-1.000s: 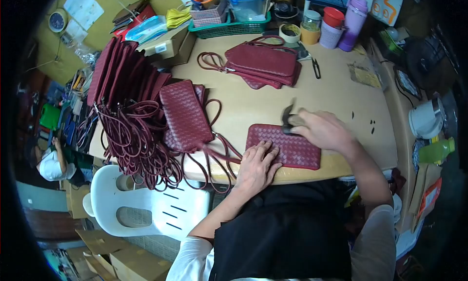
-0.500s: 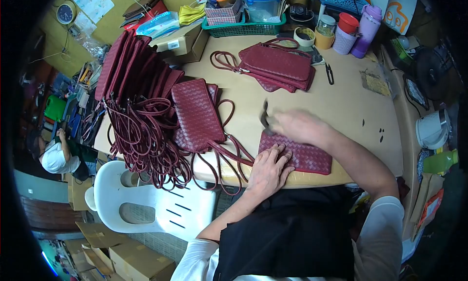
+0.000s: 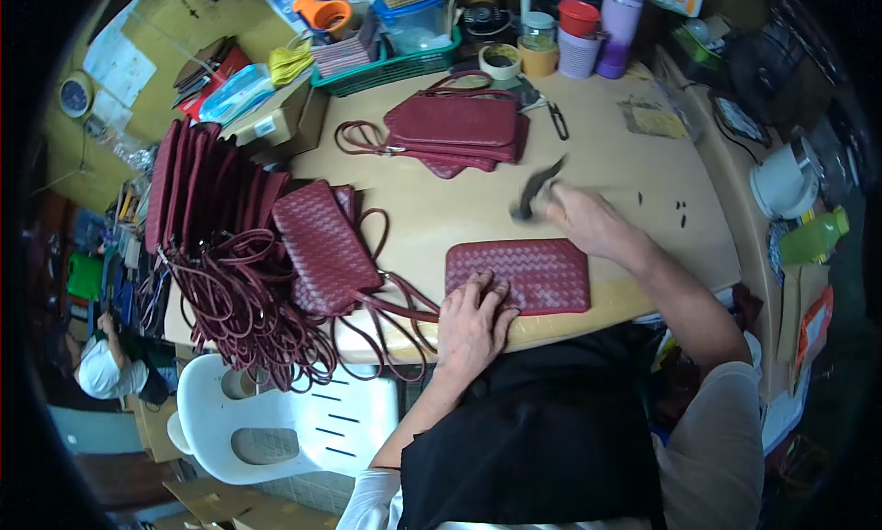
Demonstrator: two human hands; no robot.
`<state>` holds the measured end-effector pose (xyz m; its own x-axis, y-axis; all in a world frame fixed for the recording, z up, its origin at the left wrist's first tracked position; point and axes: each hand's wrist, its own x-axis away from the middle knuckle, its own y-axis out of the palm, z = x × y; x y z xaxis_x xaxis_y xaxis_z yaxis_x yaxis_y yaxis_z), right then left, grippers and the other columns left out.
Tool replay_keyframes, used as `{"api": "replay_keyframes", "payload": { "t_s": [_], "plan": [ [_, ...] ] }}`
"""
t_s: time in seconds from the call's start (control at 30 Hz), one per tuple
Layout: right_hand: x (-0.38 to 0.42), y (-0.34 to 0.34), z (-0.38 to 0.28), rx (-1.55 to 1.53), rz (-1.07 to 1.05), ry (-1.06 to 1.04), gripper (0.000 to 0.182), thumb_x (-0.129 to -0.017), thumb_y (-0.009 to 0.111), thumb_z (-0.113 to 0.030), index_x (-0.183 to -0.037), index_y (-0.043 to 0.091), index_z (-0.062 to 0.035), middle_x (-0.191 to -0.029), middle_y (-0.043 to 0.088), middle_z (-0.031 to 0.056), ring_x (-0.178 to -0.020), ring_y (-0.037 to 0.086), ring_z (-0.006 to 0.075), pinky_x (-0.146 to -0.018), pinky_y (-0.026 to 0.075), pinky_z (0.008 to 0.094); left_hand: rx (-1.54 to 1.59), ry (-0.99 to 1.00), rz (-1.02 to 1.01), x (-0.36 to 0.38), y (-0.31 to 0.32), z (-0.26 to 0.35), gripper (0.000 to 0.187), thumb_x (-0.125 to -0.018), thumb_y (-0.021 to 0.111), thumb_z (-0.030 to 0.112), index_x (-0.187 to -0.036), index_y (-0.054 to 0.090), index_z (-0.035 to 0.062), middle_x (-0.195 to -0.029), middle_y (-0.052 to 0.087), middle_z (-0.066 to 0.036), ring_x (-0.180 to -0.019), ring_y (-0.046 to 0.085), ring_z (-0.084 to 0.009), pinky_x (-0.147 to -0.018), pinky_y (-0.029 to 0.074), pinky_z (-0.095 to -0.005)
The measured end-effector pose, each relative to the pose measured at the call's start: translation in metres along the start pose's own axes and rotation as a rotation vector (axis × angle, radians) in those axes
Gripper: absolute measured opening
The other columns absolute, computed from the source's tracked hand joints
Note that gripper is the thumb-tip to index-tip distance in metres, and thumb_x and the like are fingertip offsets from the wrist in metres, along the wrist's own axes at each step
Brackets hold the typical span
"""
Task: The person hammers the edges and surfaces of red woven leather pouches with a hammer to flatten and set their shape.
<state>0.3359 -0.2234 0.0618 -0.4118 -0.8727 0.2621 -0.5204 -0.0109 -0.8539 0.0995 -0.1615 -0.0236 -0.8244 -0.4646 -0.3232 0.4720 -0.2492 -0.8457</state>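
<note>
A dark red woven wallet (image 3: 537, 273) lies flat at the table's front edge. My left hand (image 3: 470, 321) rests on its left part, fingers spread and pressing on the surface. Above the wallet's upper right, my right hand (image 3: 583, 219) is closed round a hammer (image 3: 536, 192), whose dark head is blurred by motion and whose handle is mostly hidden in the fist. The hammer is apart from the wallet. Just left of my left hand, another woven wallet (image 3: 326, 245) with a wrist strap lies across the table.
A row of standing red wallets (image 3: 216, 190) with hanging straps fills the left side. More wallets (image 3: 455, 121) are stacked at the back, beside small black snips (image 3: 558, 121). A green basket (image 3: 390, 71) and a purple bottle (image 3: 618, 29) stand behind. A white chair (image 3: 285, 415) is at left.
My right hand has lifted the hammer up and right, away from the wallet's upper left edge. My left hand stays on the wallet. The camera view has shifted.
</note>
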Motion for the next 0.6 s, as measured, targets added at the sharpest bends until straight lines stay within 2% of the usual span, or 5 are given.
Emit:
{"api": "replay_keyframes", "payload": {
  "t_s": [0.2,0.3,0.4,0.53,0.6],
  "plan": [
    [0.036,-0.013,0.04,-0.068,0.032,0.154,0.044,-0.096,0.051,-0.04,-0.108,0.061,0.0006,-0.107,0.063,0.0263,-0.105,0.059,0.0434,-0.091,0.046,0.0481,-0.007,-0.001,0.001,0.0,0.003,0.0,0.04,-0.08,0.074,0.026,-0.115,0.066,0.0092,-0.124,0.059,-0.012,-0.115,0.055,-0.0305,-0.094,0.043,-0.0425],
    [0.049,0.009,0.062,-0.173,0.213,0.239,0.046,-0.097,0.05,-0.042,-0.106,0.06,0.0013,-0.107,0.063,0.0266,-0.103,0.059,0.0447,-0.09,0.046,0.0488,-0.011,-0.001,-0.002,-0.001,0.002,0.001,0.039,-0.082,0.072,0.028,-0.116,0.065,0.0088,-0.125,0.058,-0.013,-0.114,0.055,-0.0318,-0.093,0.044,-0.0433],
    [0.062,-0.001,0.064,0.119,0.025,0.138,0.045,-0.097,0.05,-0.042,-0.106,0.06,0.0016,-0.105,0.063,0.0276,-0.102,0.059,0.0448,-0.088,0.045,0.0497,-0.013,0.006,0.002,0.0,0.003,0.002,0.038,-0.082,0.072,0.028,-0.114,0.066,0.0088,-0.125,0.059,-0.013,-0.114,0.055,-0.0318,-0.093,0.044,-0.0432],
    [0.062,-0.003,0.05,-0.22,0.197,0.117,0.044,-0.098,0.049,-0.041,-0.105,0.06,0.0004,-0.101,0.064,0.0261,-0.102,0.06,0.043,-0.087,0.046,0.0497,-0.026,0.008,0.018,-0.001,0.003,0.002,0.036,-0.082,0.072,0.027,-0.113,0.067,0.0092,-0.121,0.059,-0.013,-0.111,0.056,-0.0314,-0.091,0.044,-0.0429],
    [0.057,-0.01,0.046,0.095,-0.008,0.113,0.042,-0.098,0.049,-0.041,-0.108,0.057,-0.0007,-0.096,0.064,0.0253,-0.098,0.061,0.0427,-0.084,0.046,0.0507,-0.037,0.01,-0.077,-0.008,-0.009,0.003,0.035,-0.083,0.071,0.027,-0.113,0.066,0.0092,-0.117,0.059,-0.013,-0.108,0.057,-0.0314,-0.09,0.045,-0.0431]
  ]
}}
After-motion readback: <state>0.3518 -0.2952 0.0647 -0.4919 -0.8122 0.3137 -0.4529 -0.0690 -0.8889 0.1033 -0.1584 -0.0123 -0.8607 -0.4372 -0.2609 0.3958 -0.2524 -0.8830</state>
